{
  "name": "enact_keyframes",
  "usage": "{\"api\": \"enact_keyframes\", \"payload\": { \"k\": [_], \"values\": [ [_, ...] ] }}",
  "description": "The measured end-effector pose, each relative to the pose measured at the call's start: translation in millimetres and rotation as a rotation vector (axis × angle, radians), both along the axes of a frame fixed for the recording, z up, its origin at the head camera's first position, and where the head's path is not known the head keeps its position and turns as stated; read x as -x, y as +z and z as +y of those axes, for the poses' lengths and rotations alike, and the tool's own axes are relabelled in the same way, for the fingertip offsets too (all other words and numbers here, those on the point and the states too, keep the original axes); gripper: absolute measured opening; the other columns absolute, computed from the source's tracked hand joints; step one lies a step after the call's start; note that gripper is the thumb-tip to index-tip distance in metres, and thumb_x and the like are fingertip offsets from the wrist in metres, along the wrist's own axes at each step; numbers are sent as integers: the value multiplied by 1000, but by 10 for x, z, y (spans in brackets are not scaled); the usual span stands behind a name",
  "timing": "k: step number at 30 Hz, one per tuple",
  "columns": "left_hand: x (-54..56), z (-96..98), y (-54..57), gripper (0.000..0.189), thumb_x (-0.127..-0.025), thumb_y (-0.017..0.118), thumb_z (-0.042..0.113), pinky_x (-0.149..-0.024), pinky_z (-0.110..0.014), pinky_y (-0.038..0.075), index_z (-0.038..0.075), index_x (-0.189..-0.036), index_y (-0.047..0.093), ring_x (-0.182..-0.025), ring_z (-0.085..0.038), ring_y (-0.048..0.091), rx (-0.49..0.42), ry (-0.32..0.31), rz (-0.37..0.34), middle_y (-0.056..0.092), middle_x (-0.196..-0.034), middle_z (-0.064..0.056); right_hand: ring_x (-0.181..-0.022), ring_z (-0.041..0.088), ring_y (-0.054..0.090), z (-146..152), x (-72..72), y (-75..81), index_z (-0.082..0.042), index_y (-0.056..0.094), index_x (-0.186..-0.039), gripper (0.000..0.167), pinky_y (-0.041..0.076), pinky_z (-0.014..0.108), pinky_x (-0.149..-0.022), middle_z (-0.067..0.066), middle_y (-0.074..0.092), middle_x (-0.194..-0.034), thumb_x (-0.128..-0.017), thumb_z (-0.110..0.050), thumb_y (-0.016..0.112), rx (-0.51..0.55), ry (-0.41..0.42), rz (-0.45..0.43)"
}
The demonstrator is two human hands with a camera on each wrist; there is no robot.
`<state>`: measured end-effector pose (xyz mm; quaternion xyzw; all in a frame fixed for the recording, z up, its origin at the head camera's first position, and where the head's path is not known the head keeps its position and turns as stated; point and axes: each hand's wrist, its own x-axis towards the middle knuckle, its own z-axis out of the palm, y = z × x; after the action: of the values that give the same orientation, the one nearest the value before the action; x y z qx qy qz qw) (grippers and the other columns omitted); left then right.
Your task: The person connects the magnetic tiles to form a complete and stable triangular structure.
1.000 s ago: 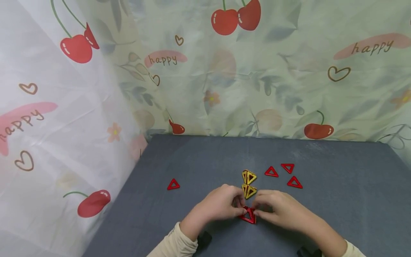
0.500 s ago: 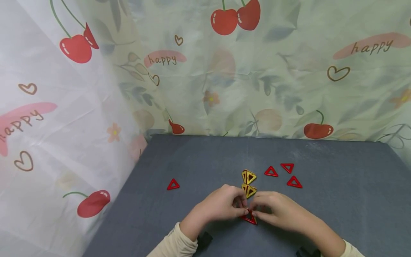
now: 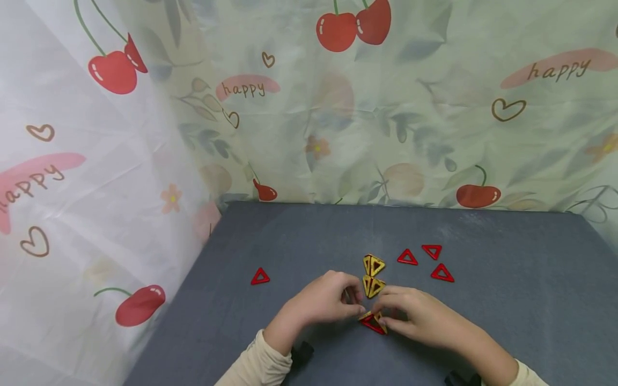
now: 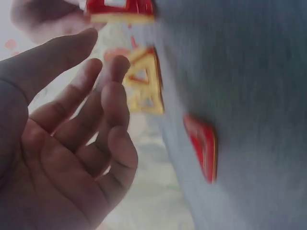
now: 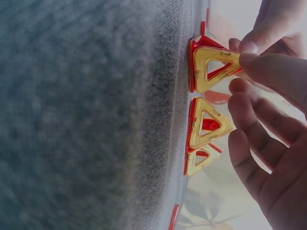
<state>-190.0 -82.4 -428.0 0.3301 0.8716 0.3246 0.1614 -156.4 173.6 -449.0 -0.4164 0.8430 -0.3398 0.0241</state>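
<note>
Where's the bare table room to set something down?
Bare: the table between the lone red triangle and two yellow pieces, and the wide stretch right of the three red triangles. Crowded: the middle, where the left hand and right hand flank the near piece.

Flat-lying red-topped triangular plastic frames [image 3: 260, 281] with open centres: four. Red-and-yellow plastic pyramid shapes [image 3: 370, 288] with triangular open-centred sides: three. Bare hands [image 3: 419, 316]: two. Cream fabric sleeves [image 3: 260, 360]: two. Dark grey surface [image 3: 507, 289]: one.
</note>
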Motion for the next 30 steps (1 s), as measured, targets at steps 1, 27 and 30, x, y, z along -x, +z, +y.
{"api": "enact_keyframes", "payload": {
  "k": [1,27,30],
  "values": [
    [17,-36,12,8,-94,82,20,-68,-19,54,16,-97,76,-73,1,63,11,24,3,70,-87,12,-89,-5,62,-1,2,1,-28,75,-108,21,56,25,-75,-15,70,-109,-97,-11,78,-5,-1,-9],
    [118,-338,-29,29,-79,94,25,-62,-28,44,14,-90,70,-73,-11,52,308,217,49,60,-84,1,-78,-7,55,27,3,55,-31,74,-106,12,51,22,-68,-23,64,-95,-97,-26,80,-134,-72,-66],
    [106,-320,-28,30,-79,95,25,-61,-29,43,14,-89,69,-71,-11,51,308,223,61,61,-83,2,-77,-7,55,37,3,50,-32,74,-105,11,50,21,-67,-24,63,-94,-97,-27,80,-146,-86,-57]
  ]
}}
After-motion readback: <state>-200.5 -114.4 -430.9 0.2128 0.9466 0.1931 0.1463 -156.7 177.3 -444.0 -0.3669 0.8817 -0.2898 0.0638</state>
